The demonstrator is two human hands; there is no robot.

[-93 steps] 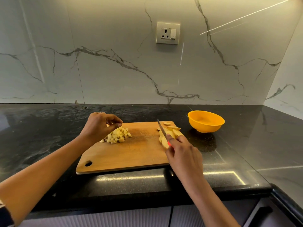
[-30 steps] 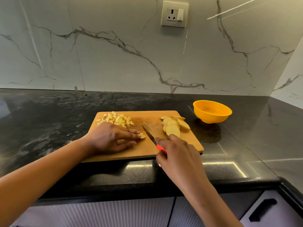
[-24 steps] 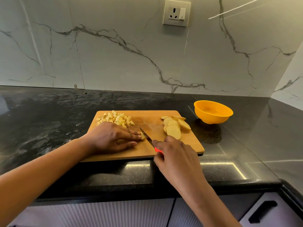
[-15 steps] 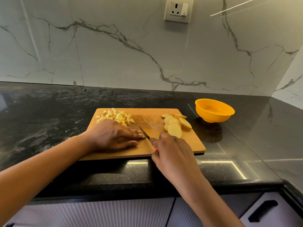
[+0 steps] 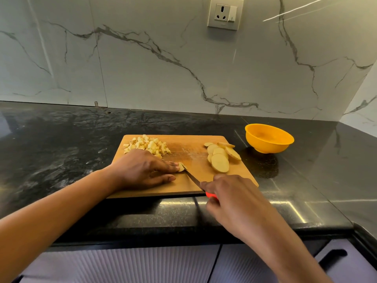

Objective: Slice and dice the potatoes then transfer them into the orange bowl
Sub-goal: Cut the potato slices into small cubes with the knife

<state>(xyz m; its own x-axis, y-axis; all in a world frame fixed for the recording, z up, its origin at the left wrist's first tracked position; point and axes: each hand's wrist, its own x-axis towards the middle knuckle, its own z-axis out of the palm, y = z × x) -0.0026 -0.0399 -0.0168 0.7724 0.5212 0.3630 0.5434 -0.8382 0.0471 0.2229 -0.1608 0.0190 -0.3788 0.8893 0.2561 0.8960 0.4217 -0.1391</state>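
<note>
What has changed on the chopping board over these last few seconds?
The left hand left the diced pile and now presses one potato slice down in the middle of the board. The right hand, gripping the knife, swung it leftward from the stacked slices onto that slice. The pile, stacked slices and orange bowl stayed put.

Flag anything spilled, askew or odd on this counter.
Nothing stands out. The diced potato and the slices all lie on the cutting board, the orange bowl stands upright, and no pieces show on the counter. The right hand grips the knife.
</note>
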